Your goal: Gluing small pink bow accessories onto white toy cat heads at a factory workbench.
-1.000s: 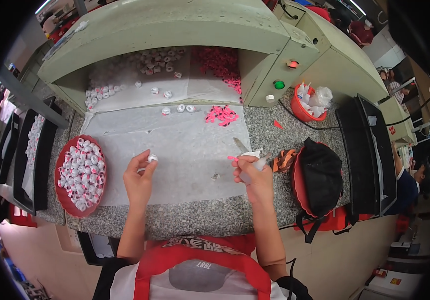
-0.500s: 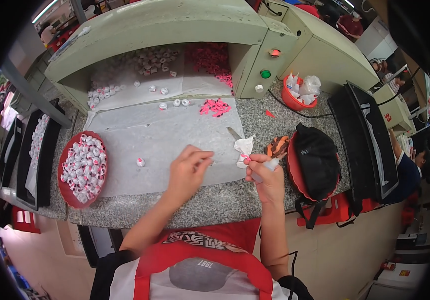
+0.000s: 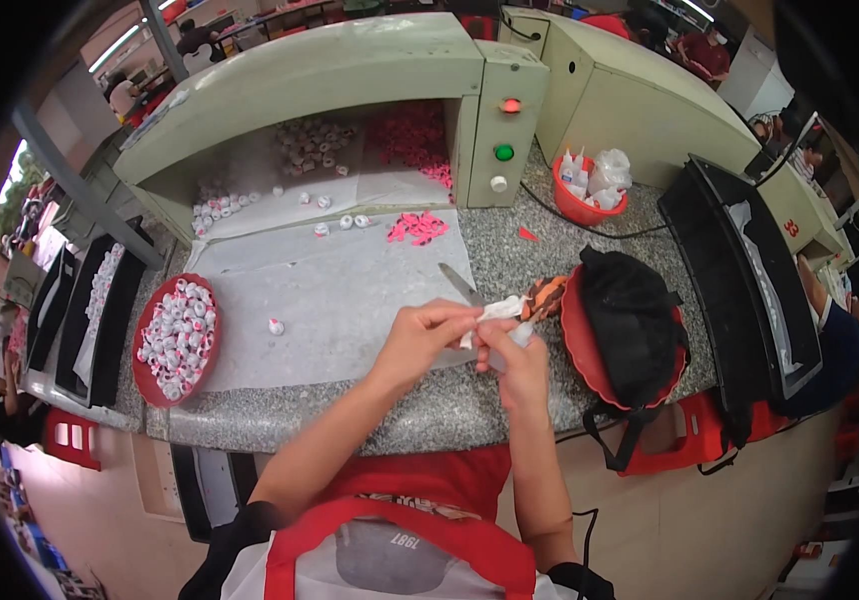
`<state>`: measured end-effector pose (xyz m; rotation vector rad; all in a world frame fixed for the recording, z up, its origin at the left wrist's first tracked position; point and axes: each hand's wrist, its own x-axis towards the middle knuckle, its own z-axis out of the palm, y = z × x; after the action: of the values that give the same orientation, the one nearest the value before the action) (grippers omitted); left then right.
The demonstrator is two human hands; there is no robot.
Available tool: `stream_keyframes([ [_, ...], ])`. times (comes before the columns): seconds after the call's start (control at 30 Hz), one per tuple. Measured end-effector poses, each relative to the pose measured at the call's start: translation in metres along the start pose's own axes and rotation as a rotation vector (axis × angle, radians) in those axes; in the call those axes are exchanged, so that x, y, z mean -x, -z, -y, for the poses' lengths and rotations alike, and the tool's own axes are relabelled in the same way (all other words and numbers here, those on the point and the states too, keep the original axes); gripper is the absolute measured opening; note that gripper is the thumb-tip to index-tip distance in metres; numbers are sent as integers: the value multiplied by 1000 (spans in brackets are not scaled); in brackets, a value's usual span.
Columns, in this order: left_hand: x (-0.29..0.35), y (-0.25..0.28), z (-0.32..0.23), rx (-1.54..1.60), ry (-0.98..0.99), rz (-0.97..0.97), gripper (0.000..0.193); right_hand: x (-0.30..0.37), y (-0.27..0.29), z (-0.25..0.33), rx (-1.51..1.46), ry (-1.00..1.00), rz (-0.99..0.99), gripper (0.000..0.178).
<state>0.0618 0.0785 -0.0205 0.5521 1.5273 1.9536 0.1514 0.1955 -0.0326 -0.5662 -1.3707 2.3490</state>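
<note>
My left hand (image 3: 430, 338) and my right hand (image 3: 518, 368) meet over the near right edge of the white sheet (image 3: 340, 300). The left thumb and fingers are pinched together; whatever lies between them is too small or hidden to make out. My right hand is closed around a small translucent squeeze bottle (image 3: 523, 333), its fingertips touching the left ones. Just beyond them lies a crumpled white tissue (image 3: 503, 309), with a knife blade (image 3: 460, 282) behind it. A single white ball with pink marks (image 3: 276, 326) rests left on the sheet, and a pile of pink pieces (image 3: 417, 229) lies farther back.
A red basket of white balls (image 3: 180, 340) stands left. The pale green machine (image 3: 310, 90) arches over more balls and pink pieces. Rightward are an orange-and-dark patterned cloth (image 3: 546, 296), a black bag (image 3: 630, 325) in a red basket, a red tub of bottles (image 3: 590, 190) and a black tray (image 3: 735, 270).
My left hand has moved right to meet my right hand, which has shifted slightly left. The pink piece seen earlier at the right fingertips is now hidden. The whole view has shifted a little.
</note>
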Motion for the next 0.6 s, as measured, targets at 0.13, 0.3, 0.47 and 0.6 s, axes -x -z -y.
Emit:
stream_keyframes([
  [0.13, 8, 2, -14, -254, -155, -20, 15, -8, -8, 16, 129, -14, 113, 11],
  [0.3, -16, -9, -56, 23, -70, 36, 12, -25, -20, 76, 203, -60, 257, 10],
  [0.47, -50, -22, -99, 406, -39, 17, 13, -55, -46, 142, 451, 33, 283, 9],
  [0.6, -81, -7, -90, -1, -82, -238, 12, -86, -53, 202, 674, -77, 299, 7],
])
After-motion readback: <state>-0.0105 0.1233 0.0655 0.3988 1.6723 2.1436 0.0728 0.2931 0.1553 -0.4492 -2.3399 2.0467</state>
